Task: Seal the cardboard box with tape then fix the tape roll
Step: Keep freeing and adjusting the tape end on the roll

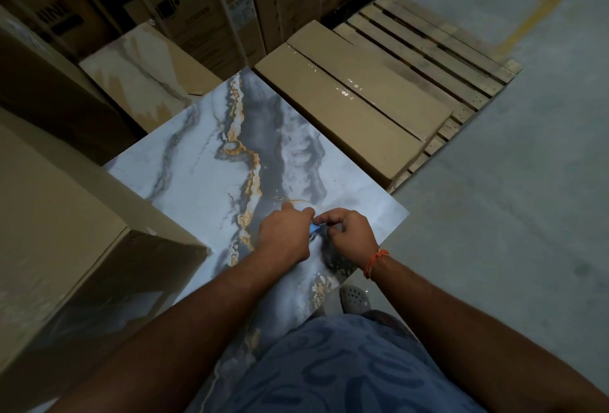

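head | blue item (313, 230) pinched between left hand (286, 234) and right hand (350, 232)

Both forearms are bare, with no sleeves in view. The right wrist wears an orange thread band (376, 261), knotted, with a loose end. The shirt (342, 369) is blue with a darker curved pattern. 1 grey perforated clog (355, 298) shows below.
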